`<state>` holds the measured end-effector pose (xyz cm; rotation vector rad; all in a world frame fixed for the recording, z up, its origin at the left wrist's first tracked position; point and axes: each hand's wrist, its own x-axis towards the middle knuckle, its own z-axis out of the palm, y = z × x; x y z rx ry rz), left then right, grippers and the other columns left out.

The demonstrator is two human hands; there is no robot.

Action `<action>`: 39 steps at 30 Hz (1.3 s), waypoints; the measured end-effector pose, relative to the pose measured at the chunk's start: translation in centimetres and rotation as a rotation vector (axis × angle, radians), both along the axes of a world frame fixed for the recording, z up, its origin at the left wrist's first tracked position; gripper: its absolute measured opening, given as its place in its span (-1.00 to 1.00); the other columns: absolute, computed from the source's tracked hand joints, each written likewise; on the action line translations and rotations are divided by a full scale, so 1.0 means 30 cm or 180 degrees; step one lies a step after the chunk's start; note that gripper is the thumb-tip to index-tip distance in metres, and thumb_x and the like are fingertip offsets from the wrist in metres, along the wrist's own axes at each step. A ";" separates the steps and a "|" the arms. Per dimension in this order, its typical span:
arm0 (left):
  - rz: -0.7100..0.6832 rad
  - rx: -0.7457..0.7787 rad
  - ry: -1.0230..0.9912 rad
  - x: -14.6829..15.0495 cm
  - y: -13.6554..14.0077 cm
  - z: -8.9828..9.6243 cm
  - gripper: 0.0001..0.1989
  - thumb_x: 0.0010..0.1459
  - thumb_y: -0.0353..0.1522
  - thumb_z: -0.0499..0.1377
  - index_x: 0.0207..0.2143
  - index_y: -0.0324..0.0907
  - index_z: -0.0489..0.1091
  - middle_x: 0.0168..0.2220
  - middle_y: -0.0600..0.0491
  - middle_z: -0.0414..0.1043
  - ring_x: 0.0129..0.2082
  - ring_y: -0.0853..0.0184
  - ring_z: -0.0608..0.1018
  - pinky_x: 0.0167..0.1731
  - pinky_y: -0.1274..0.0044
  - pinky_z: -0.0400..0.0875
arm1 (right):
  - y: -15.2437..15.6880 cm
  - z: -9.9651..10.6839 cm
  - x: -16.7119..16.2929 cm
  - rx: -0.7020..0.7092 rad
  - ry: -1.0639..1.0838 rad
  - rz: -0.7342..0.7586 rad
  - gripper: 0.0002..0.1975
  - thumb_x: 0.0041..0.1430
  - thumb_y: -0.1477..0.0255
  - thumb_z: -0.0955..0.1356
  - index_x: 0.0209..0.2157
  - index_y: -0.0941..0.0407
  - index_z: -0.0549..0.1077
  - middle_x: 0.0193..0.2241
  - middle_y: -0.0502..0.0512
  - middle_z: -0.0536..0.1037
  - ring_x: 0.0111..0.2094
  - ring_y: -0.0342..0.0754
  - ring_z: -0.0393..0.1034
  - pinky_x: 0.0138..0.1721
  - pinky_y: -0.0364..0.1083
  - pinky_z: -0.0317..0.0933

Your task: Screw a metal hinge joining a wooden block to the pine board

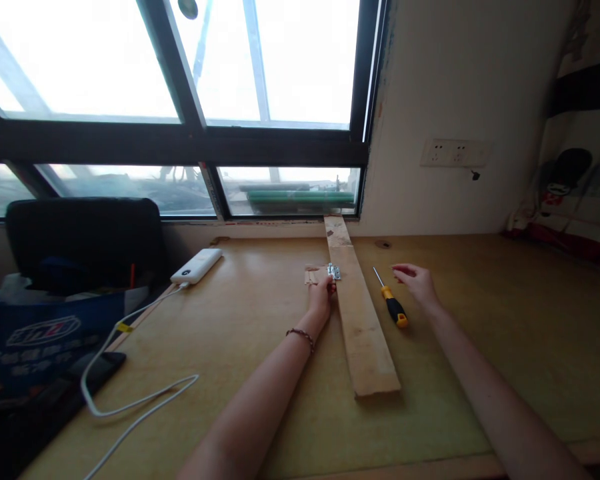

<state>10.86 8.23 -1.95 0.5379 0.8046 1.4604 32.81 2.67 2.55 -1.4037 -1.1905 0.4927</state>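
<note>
At L edge of plank (363, 323): metal hinge (334, 271), held by L hand (322, 295), arm extended fwd, fingers curled, grip narrow. R of plank: screwdriver (395, 309), then R hand (419, 283), fingers pointing twd plank, tips close; can't tell if holding anything

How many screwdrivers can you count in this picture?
1: a yellow-and-black screwdriver lies on the table, just to the right of the long board and close to the right hand. Others may be hidden.
</note>
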 end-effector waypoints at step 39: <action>0.0139 -0.0017 0.0008 0.004 0.006 -0.006 -0.78 -0.27 -0.42 0.21 -0.45 -0.30 0.34 -0.58 0.12 0.34 -0.67 0.56 0.31 -0.62 0.66 0.16 | 0.246 -0.028 -0.406 0.0302 -0.0398 0.0058 -0.68 -0.16 0.45 0.35 -0.26 0.12 0.33 -0.51 0.00 0.51 -0.47 -0.09 0.42 -0.40 -0.14 0.27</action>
